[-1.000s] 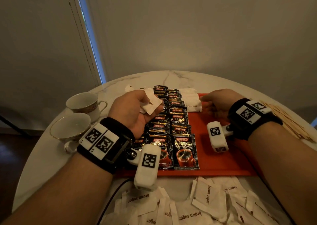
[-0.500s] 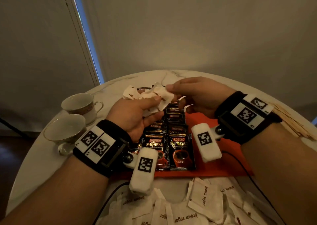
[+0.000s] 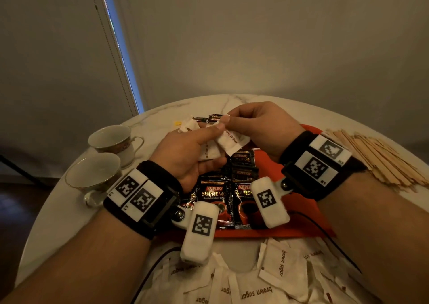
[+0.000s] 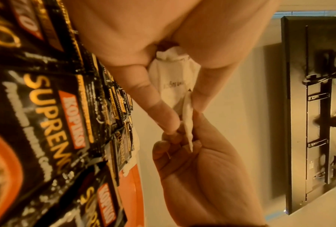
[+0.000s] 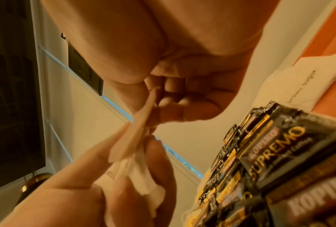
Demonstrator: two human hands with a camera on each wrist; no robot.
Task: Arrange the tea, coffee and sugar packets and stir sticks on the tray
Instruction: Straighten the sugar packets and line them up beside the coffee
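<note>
Above the orange tray (image 3: pixel 304 222), my left hand (image 3: pixel 204 141) grips a small bunch of white brown sugar packets (image 3: pixel 209 152). My right hand (image 3: pixel 228 123) meets it and pinches the edge of one packet (image 3: pixel 233 141) from that bunch. The left wrist view shows the pinched packet (image 4: pixel 188 122) between both hands' fingertips; the right wrist view shows that packet (image 5: pixel 141 116) too. Black Kopiko coffee packets (image 3: pixel 216 194) lie in two overlapping columns on the tray's left half. A sugar packet (image 5: pixel 299 86) lies on the tray behind them.
Several loose brown sugar packets (image 3: pixel 278 271) lie on the marble table in front of the tray. A heap of wooden stir sticks (image 3: pixel 380 159) lies to the tray's right. Two teacups (image 3: pixel 111 139) (image 3: pixel 92 176) stand at the left. A black cable (image 3: pixel 325 231) crosses the tray's near right corner.
My right hand left the tray's far side, came left and up to my left hand and pinched a packet there. My left hand lifted its bunch slightly.
</note>
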